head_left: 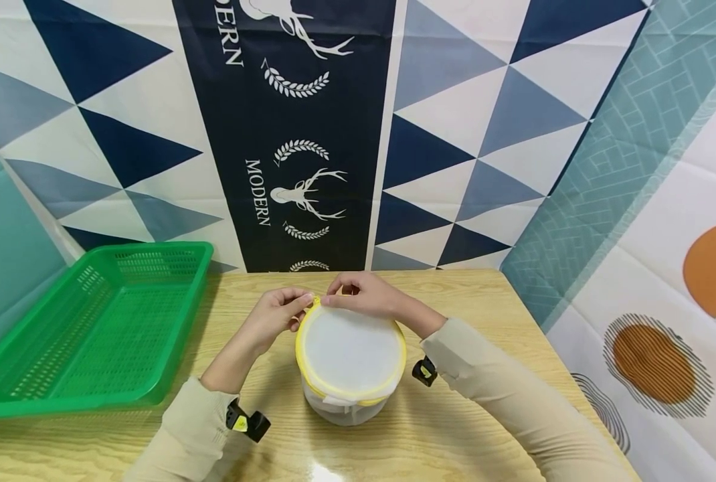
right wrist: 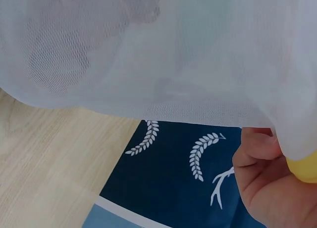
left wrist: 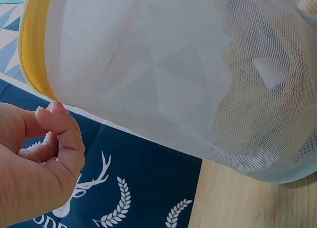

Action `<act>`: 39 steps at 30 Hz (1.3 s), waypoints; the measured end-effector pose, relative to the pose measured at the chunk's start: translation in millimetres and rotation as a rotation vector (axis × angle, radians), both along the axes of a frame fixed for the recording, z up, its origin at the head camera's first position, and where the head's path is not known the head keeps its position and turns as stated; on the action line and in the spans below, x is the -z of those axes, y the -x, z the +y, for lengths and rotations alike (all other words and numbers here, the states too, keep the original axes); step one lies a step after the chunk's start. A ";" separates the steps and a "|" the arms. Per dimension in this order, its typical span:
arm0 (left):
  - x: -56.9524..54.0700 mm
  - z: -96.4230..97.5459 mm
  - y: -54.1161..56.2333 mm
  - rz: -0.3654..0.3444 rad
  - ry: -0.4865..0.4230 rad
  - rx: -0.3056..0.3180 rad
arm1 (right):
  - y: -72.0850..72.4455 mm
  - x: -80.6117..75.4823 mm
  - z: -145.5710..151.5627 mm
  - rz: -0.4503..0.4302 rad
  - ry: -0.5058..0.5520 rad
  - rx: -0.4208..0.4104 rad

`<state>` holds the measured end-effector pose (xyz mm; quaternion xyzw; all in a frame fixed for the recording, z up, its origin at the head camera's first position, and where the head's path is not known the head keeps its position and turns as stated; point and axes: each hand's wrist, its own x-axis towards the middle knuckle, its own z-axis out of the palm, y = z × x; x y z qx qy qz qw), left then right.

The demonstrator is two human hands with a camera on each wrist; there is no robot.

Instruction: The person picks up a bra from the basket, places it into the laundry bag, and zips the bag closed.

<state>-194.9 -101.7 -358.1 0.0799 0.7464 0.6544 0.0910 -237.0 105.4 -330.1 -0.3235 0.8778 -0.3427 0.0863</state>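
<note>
A round white mesh laundry bag (head_left: 353,351) with a yellow zipper edge (head_left: 403,355) stands upright on the table, its flat top facing up. At the far left of that edge, my left hand (head_left: 278,313) pinches the yellow trim between thumb and fingers. Close beside it, my right hand (head_left: 367,294) grips the edge too, with its fingers curled at the back of the rim. In the left wrist view the mesh side (left wrist: 148,74) shows something darker low inside, too blurred to name. The right wrist view shows the right fingers (right wrist: 257,144) against the mesh.
A green plastic basket (head_left: 164,361) with perforated sides sits at the left of the wooden table (head_left: 454,428). Behind the table hangs a patterned cloth (head_left: 310,134) with triangles and deer heads. Another printed cloth (head_left: 653,268) covers the right side.
</note>
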 end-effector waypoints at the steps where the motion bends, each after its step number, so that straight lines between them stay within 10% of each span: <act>1: 0.1 0.0 0.1 0.000 0.002 0.000 | 0.2 0.7 -0.3 0.004 0.004 -0.018; 39: 6.8 -5.3 -1.2 0.001 0.014 -0.009 | 1.0 5.5 4.1 -0.084 0.061 -0.028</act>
